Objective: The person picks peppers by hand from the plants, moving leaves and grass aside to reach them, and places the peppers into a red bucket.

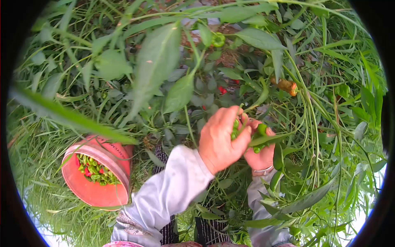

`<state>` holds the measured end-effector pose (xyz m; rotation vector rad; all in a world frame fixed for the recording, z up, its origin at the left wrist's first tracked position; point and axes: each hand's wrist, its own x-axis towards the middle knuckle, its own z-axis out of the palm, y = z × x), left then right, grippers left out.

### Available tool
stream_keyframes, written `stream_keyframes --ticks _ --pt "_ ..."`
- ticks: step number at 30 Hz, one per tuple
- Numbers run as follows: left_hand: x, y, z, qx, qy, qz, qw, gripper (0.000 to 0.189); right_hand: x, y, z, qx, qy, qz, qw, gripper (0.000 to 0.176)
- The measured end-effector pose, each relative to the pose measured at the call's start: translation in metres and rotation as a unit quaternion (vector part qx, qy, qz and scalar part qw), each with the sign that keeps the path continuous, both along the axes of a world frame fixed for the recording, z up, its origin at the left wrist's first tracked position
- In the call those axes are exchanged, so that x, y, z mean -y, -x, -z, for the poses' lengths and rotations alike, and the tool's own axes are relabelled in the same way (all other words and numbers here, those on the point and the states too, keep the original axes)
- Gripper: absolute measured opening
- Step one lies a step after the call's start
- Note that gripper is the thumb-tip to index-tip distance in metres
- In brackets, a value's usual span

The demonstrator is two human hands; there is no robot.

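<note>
Pepper foliage [156, 61] fills most of the view, with grass [37, 164] at the sides. Both hands are close together just right of centre, among the leaves. Left hand [222, 138], back upward, is mostly closed, fingers curled and thumb bent in around small green peppers [235, 128]. Right hand [263, 154] sits just beside it, half open and cupped, with more green pods [258, 148] in its grip; exact count can't be told, fingers partly hidden. Narrow leaf crosses in front of the right palm. Band [262, 170] on right wrist; pale grey sleeves [177, 177] on both arms. Red bucket [76, 187] is on the grass at left, well apart from the hands, dark lettering on its side, mixed green and red peppers [96, 171] inside. Wrinkled orange-brown pepper [285, 86] hangs above and right of the hands. Green pepper [218, 39] near top centre. Dark striped trousers [212, 230] at bottom.
</note>
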<state>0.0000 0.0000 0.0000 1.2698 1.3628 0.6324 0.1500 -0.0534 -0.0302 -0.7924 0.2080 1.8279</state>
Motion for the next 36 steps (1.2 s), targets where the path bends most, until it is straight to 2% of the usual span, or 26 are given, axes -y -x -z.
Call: stream_keyframes --ticks 1,2,4,5,7,8,12,15,16,17,18,19,20,21,22,24,25,26,28,29,30,31,33,34,35,36 --pt "0.002 -0.003 -0.005 -0.048 -0.087 0.012 0.995 0.045 -0.001 0.01 0.001 0.002 0.011 0.027 1.0 0.036" --pt "0.007 -0.008 -0.008 -0.075 -0.126 -0.006 0.989 0.045 0.002 0.015 0.004 -0.059 0.003 0.05 0.997 0.031" --pt "0.012 0.012 -0.034 -0.115 -0.141 0.029 0.983 0.047 0.014 0.046 -0.023 -0.017 0.038 0.106 0.994 0.034" --pt "0.013 0.019 -0.039 -0.173 -0.158 0.07 0.97 0.048 0.019 0.058 -0.025 0.052 0.073 0.116 0.989 0.036" --pt "0.014 0.034 -0.045 -0.178 -0.159 0.069 0.969 0.049 0.018 0.081 -0.026 0.169 0.045 0.098 0.98 0.042" --pt "0.016 0.04 -0.048 -0.178 -0.16 0.068 0.969 0.049 0.014 0.082 -0.029 0.092 0.025 0.082 0.992 0.041" --pt "0.031 0.09 -0.062 -0.138 -0.121 0.002 0.983 0.044 -0.002 0.121 -0.059 -0.016 0.031 -0.065 0.997 0.035" --pt "0.066 0.15 -0.098 -0.214 -0.064 -0.069 0.972 0.038 0.0 0.18 -0.088 -0.013 0.096 -0.221 0.97 0.032" --pt "0.078 0.184 -0.104 -0.185 -0.078 -0.066 0.977 0.037 0.01 0.211 -0.092 -0.02 0.08 -0.261 0.962 0.032" --pt "0.093 0.213 -0.119 -0.236 -0.027 -0.071 0.969 0.036 0.02 0.242 -0.096 -0.026 0.063 -0.299 0.952 0.033" --pt "0.11 0.236 -0.127 -0.184 0.019 -0.159 0.97 0.035 0.025 0.269 -0.102 -0.033 0.022 -0.34 0.94 0.035" --pt "0.127 0.268 -0.134 -0.199 0.086 -0.181 0.959 0.034 0.032 0.295 -0.108 -0.037 -0.017 -0.378 0.925 0.037" --pt "0.136 0.287 -0.146 -0.166 0.201 -0.297 0.918 0.033 0.06 0.327 -0.099 0.052 -0.079 -0.434 0.896 0.039" --pt "0.162 0.324 -0.139 -0.301 0.135 -0.194 0.924 0.033 0.084 0.348 -0.088 0.141 -0.138 -0.485 0.852 0.041" --pt "0.182 0.355 -0.126 -0.421 0.064 -0.083 0.901 0.034 0.085 0.353 -0.088 0.205 -0.171 -0.473 0.839 0.04" --pt "0.175 0.368 -0.121 -0.416 0.049 -0.152 0.895 0.031 0.086 0.351 -0.082 0.342 -0.224 -0.447 0.796 0.036" --pt "0.172 0.367 -0.121 -0.412 0.048 -0.187 0.891 0.031 0.075 0.338 -0.081 0.309 -0.208 -0.451 0.811 0.033" --pt "0.155 0.353 -0.122 -0.372 0.031 -0.154 0.915 0.029 0.046 0.315 -0.078 0.275 -0.197 -0.455 0.824 0.03" --pt "0.092 0.301 -0.112 -0.295 -0.014 -0.094 0.951 0.026 0.001 0.274 -0.057 0.344 -0.225 -0.415 0.812 0.022" --pt "0.068 0.278 -0.095 -0.276 -0.072 -0.062 0.957 0.02 -0.017 0.258 -0.042 0.44 -0.262 -0.367 0.776 0.019" --pt "0.044 0.255 -0.076 -0.258 -0.107 -0.027 0.96 0.019 -0.031 0.243 -0.02 0.543 -0.293 -0.337 0.711 0.018" --pt "0.024 0.235 -0.055 -0.239 -0.086 -0.002 0.967 0.019 -0.044 0.221 -0.002 0.641 -0.324 -0.368 0.59 0.024" --pt "-0.003 0.208 0.013 -0.221 -0.129 0.022 0.966 0.029 -0.063 0.184 0.016 0.694 -0.315 -0.511 0.396 0.048" --pt "-0.009 0.198 0.057 -0.249 -0.117 0.033 0.961 0.034 -0.055 0.168 0.034 0.746 -0.371 -0.467 0.296 0.055" --pt "-0.003 0.187 0.085 -0.277 -0.1 0.047 0.955 0.038 -0.051 0.158 0.041 0.718 -0.339 -0.557 0.245 0.044" --pt "0.005 0.174 0.088 -0.266 0.012 0.133 0.955 0.04 -0.046 0.147 0.04 0.714 -0.344 -0.58 0.187 0.035"
